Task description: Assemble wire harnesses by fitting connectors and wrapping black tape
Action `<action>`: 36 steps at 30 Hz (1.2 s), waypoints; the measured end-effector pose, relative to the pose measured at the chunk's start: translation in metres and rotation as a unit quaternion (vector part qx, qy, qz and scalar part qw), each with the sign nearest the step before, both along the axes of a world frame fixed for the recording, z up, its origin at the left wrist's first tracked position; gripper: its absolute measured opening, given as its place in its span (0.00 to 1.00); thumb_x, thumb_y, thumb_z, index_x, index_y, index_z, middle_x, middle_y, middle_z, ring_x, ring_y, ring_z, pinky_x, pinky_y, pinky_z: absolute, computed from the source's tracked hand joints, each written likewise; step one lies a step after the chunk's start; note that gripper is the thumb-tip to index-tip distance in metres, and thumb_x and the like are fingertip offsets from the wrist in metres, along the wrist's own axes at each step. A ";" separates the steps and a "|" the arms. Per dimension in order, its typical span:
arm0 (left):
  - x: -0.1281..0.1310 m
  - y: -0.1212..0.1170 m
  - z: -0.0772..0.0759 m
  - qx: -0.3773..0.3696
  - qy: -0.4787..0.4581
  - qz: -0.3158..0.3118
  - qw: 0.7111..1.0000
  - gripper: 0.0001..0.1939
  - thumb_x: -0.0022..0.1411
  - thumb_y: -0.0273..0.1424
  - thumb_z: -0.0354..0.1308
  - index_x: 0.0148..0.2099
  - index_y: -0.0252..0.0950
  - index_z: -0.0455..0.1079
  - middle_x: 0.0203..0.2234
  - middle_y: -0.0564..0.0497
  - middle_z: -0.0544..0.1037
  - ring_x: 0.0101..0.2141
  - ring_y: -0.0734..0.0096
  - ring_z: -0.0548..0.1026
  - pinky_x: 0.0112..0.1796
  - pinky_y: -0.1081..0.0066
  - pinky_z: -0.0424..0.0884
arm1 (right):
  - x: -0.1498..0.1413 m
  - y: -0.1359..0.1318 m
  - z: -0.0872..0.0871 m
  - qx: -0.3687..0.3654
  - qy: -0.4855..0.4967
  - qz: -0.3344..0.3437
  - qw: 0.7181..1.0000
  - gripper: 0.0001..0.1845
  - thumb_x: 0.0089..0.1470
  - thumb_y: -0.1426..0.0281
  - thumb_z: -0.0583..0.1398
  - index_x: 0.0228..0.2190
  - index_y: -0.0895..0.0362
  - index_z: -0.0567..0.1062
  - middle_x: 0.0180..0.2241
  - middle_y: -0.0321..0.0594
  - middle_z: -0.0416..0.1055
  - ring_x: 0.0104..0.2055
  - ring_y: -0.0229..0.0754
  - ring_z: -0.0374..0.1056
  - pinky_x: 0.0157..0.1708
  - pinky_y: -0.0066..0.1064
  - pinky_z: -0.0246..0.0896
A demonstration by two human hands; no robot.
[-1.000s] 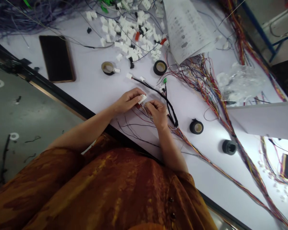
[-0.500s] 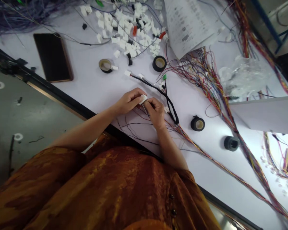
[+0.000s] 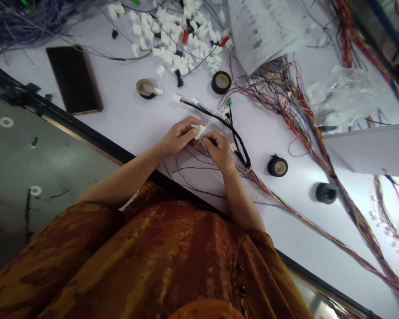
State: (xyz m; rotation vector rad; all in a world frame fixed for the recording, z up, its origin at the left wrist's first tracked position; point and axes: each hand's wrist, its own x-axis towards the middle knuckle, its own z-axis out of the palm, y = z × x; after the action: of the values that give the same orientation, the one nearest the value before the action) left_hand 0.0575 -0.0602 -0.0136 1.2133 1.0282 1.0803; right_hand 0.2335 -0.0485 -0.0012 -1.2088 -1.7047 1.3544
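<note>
My left hand (image 3: 178, 135) pinches a small white plastic connector (image 3: 198, 130) just above the white table (image 3: 119, 110). Touching it from the right, my right hand (image 3: 219, 149) has its fingers closed on thin wires at the connector's back. A black-wrapped wire harness (image 3: 234, 137) curves past the far side of both hands, with white and green connectors on its ends. Loose dark and red wires (image 3: 189, 170) trail from under my hands toward the table edge.
A heap of white connectors (image 3: 176, 40) lies at the back, a dark phone (image 3: 73, 79) at the left. Tape rolls (image 3: 221, 82) are scattered around. Printed paper (image 3: 262, 31), a clear bag (image 3: 346, 97) and coloured wire bundles (image 3: 306, 128) fill the right side.
Both hands stay joined at the connector; my right fingers have shifted a little closer to it. The view has drifted slightly.
</note>
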 end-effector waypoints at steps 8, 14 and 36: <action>-0.006 0.008 0.001 0.004 0.012 -0.013 1.000 0.19 0.65 0.45 0.60 0.49 0.36 0.70 0.21 0.57 0.71 0.22 0.80 0.71 0.26 0.78 0.68 | 0.008 0.007 0.006 0.055 -0.037 -0.006 0.998 0.10 0.56 0.70 0.61 0.24 0.56 0.70 0.22 0.30 0.63 0.27 0.34 0.57 0.31 0.29 0.55; -0.016 0.023 -0.005 -0.021 -0.001 0.033 0.999 0.15 0.69 0.43 0.56 0.50 0.38 0.69 0.26 0.55 0.74 0.27 0.77 0.78 0.30 0.76 0.71 | 0.067 -0.011 0.049 0.195 -0.111 -0.116 0.968 0.06 0.60 0.70 0.60 0.31 0.54 0.76 0.31 0.36 0.71 0.33 0.37 0.65 0.36 0.32 0.62; -0.016 0.044 -0.005 -0.111 -0.088 -0.011 0.990 0.07 0.67 0.33 0.60 0.45 0.36 0.71 0.25 0.55 0.75 0.23 0.78 0.77 0.28 0.76 0.74 | -0.007 -0.063 0.013 0.205 -0.430 0.157 0.865 0.16 0.65 0.77 0.49 0.37 0.58 0.76 0.42 0.50 0.72 0.44 0.48 0.66 0.40 0.39 0.59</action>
State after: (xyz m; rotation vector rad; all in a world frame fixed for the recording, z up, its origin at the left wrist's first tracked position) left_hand 0.0417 -0.0162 -0.0182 0.9326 0.9677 1.0075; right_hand 0.2263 -0.1117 0.0122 -1.4100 -2.7327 0.5159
